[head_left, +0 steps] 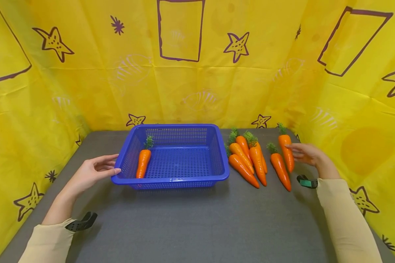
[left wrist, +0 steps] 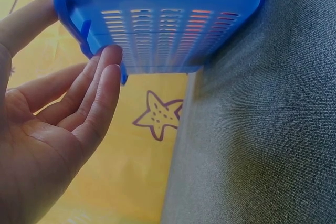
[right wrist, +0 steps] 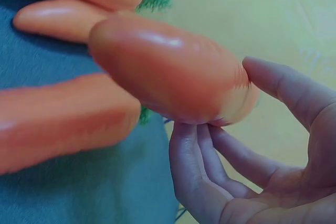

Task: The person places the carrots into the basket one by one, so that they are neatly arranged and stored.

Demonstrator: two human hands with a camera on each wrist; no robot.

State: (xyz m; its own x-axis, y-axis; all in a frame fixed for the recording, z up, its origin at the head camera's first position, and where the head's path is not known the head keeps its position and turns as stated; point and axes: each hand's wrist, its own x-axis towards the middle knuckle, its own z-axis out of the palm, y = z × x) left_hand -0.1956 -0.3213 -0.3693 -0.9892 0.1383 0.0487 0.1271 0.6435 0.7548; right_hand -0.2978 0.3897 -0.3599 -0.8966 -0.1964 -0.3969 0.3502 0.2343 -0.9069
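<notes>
My left hand (head_left: 93, 170) grips the left rim of a blue plastic basket (head_left: 181, 180), its thumb over the edge. In the left wrist view, the fingers (left wrist: 107, 85) curve against the outside of the rim. One orange carrot (head_left: 143, 162) with a green leafy top lies inside the basket, at its left. On the right, my right hand (head_left: 307, 155) pinches another carrot (head_left: 285, 146) between thumb and fingers. That held carrot (right wrist: 168, 66) points toward the camera in the right wrist view. A loose carrot (head_left: 281, 171) lies just left of it.
Between basket and right hand, several carrots (head_left: 243, 170) lie bunched on the grey tabletop (head_left: 197, 223), green tops toward the back. Yellow cloth (head_left: 191, 80) with drawn starfish encloses the back and both sides. A dark strap (head_left: 81, 222) sits at the left wrist, another strap (head_left: 307, 182) at the right.
</notes>
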